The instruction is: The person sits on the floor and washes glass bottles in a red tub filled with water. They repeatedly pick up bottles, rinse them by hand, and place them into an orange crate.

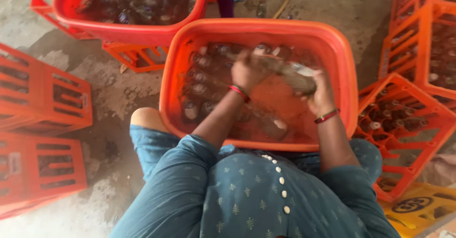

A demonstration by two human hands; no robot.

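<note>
A clear glass bottle lies sideways over a big orange tub of water. My left hand grips the bottle near its neck end. My right hand holds its thicker end. Both wrists wear red bangles. Several more glass bottles lie sunk in the water along the tub's left side. The bottle and hands are blurred by motion.
A second red tub with bottles sits at the back left on a crate. Orange plastic crates stand at left; a crate holding bottles is at right, a yellow crate below it. Wet concrete floor all around.
</note>
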